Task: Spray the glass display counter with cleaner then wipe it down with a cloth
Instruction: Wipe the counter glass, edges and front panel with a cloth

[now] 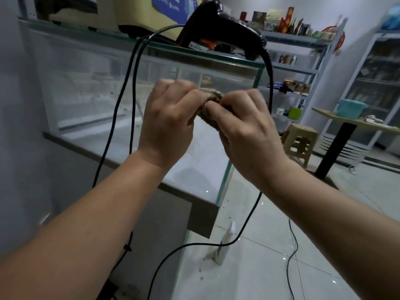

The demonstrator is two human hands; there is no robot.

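Note:
Both hands are raised in front of the glass display counter (pixel 91 87). My left hand (pixel 168 118) and my right hand (pixel 244 126) both grip a small brown cloth (pixel 211 100), bunched up between them; most of it is hidden by the fingers. A white spray bottle (pixel 224 243) stands on the tiled floor by the counter's near corner, apart from both hands.
A black barcode scanner (pixel 220 31) sits on the counter top, its black cables (pixel 127 100) hanging down in front of the glass and across the floor. Shelves with goods (pixel 298 40), a plastic stool (pixel 299 141) and a small table (pixel 350 124) stand to the right.

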